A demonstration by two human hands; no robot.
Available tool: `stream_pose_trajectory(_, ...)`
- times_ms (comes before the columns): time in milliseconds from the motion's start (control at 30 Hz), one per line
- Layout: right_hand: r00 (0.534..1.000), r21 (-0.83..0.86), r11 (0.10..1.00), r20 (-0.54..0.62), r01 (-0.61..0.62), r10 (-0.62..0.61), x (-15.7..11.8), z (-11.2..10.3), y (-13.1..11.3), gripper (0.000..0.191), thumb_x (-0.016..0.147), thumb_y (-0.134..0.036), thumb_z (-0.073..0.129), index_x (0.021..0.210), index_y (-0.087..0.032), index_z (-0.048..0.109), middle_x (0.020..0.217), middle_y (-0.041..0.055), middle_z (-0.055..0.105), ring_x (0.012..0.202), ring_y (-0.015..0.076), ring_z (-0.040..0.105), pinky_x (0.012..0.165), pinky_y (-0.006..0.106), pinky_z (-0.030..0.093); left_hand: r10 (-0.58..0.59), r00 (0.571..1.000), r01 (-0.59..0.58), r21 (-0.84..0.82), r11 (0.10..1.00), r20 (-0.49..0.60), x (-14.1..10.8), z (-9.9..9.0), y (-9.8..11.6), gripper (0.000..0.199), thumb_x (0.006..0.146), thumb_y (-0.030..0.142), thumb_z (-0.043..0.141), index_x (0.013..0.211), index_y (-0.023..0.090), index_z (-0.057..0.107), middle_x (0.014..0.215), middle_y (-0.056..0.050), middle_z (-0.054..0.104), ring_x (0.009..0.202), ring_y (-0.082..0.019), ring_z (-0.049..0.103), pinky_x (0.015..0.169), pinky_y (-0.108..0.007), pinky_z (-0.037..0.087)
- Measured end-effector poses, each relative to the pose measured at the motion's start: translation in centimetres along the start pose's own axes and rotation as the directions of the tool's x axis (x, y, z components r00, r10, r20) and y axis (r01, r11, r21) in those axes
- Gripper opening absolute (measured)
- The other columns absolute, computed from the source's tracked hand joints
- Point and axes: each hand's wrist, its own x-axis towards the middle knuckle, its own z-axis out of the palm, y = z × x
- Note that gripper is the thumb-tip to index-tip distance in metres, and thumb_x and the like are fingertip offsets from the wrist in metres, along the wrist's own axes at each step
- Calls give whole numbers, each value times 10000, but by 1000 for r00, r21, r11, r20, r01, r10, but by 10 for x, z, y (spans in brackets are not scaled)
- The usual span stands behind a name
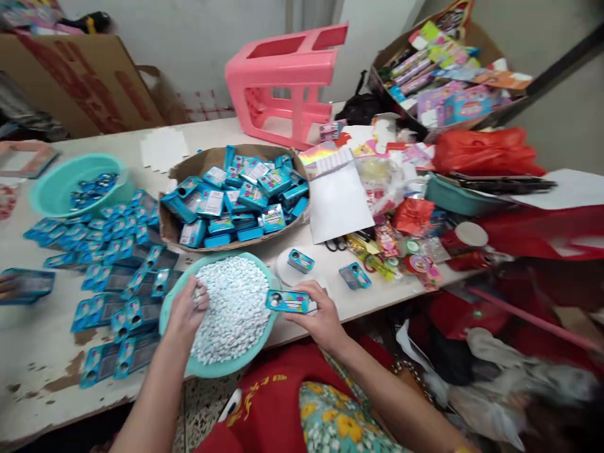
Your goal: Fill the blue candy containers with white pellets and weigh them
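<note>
My left hand [189,305] is closed around some white pellets, over the left side of a turquoise basin [221,370] filled with white pellets [231,308]. In my right hand [321,314] is a small blue tin [287,301], gripped at its right end and held over the basin's right rim. A round hole shows near the tin's left end. Behind it, another blue tin [301,260] sits on a white round lid [283,267]. Farther right a blue tin [355,276] lies on the table.
A cardboard box [165,220] of blue tins stands behind the basin. Rows of tins [108,277] and a second turquoise basin [42,189] are at left. Another person's hand [7,286] touches a tin at the far left. A pink stool [287,69] lies behind.
</note>
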Motion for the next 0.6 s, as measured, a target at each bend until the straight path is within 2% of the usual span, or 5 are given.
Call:
stream_pose_trajectory(133,938,-198,953,-306,-230,163,-50,-85,47,347,738,-387,718,1011,-205,606,980,51,607,925,211,584,845,369,466,-105,994,107,-48,993,30,7,-8,-24,319,941,269,378,639,171,404,440,58,346,300,-49,308,280,-142,224)
stream_pose_trajectory(233,863,-292,889,-468,-354,190,-72,-117,97,379,739,-444,684,995,-181,591,932,54,603,862,213,577,800,376,468,-116,993,113,-82,990,-33,6,-2,-31,298,936,222,354,644,171,385,510,22,449,361,-65,403,320,-153,303)
stream_pose_trajectory(400,819,-399,825,-561,-399,125,-74,-114,161,445,750,-532,624,986,-158,573,929,81,581,874,236,543,809,425,456,-58,998,58,-91,994,-4,6,14,-33,240,950,229,362,748,167,476,461,61,368,339,-67,350,322,-162,284)
stream_pose_trajectory(533,781,-494,770,-625,-403,8,-74,-103,151,584,754,-514,649,1153,-110,510,1142,205,515,1112,321,449,953,532,353,-26,1000,28,-146,989,12,3,19,-35,330,956,370,362,699,175,431,478,49,398,368,-69,390,332,-164,289)
stream_pose_trajectory(600,794,-570,752,-599,-331,-105,-66,-94,134,611,763,-474,662,1220,-116,473,1210,227,480,1184,334,406,989,552,316,-22,1000,23,-133,991,6,2,19,-38,326,938,394,409,697,176,431,463,60,375,354,-64,366,330,-163,273)
